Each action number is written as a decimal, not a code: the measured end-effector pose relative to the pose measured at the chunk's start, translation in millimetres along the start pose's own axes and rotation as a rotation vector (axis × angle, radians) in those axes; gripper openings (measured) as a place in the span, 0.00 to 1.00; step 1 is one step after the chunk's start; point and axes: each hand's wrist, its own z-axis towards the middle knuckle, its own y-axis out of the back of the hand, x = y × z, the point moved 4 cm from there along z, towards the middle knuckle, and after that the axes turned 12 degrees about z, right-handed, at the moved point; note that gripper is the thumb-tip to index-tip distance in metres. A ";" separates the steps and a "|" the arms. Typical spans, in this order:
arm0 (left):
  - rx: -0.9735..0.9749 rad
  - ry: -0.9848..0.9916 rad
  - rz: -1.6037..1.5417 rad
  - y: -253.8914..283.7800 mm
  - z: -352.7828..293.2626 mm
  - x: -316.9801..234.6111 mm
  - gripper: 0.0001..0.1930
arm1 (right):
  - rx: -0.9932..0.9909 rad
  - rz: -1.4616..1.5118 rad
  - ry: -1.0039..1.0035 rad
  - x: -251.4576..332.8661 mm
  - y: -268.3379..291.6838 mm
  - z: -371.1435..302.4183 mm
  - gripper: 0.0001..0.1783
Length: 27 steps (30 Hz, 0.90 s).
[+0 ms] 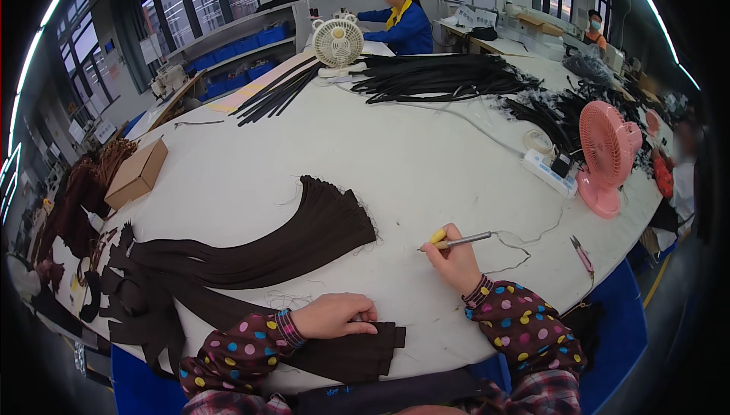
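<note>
A stack of dark brown fabric strips (353, 354) lies at the near edge of the table. My left hand (334, 315) rests on it, fingers curled and the thumb pressed toward the cloth. To the right, my right hand (455, 261) grips a silver pen-like tool (470, 239), its fine tip pointing left just above the white tabletop. A yellow cover (438, 236) sits on one of that hand's fingers. Beyond my left hand, a second fanned bundle of brown strips (266, 251) curves across the table, with loose threads at its cut ends.
A pink fan (604, 149) and white power strip (549, 173) stand at the right, near pink-handled snips (582, 253). A cardboard box (137, 174) is at the left. Black strips (449, 77) and a cream fan (338, 41) lie far back, where a person in blue (411, 31) works.
</note>
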 end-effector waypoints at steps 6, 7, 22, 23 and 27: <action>-0.115 0.082 0.150 46.3 10.3 13.5 0.14 | 0.002 0.023 -0.049 -9.5 0.2 0.8 0.13; -0.227 0.111 0.240 60.1 16.9 16.3 0.13 | 0.006 0.027 -0.047 -9.4 0.0 0.3 0.13; -0.682 0.267 0.663 51.2 40.1 44.7 0.18 | 0.007 0.053 -0.049 4.0 -3.1 -2.7 0.12; -0.689 0.272 0.648 52.8 38.8 46.3 0.18 | 0.001 0.054 -0.055 5.0 -3.7 -1.8 0.12; -0.664 0.194 0.625 53.3 39.0 42.5 0.17 | -0.024 0.035 -0.039 0.8 0.7 -0.7 0.12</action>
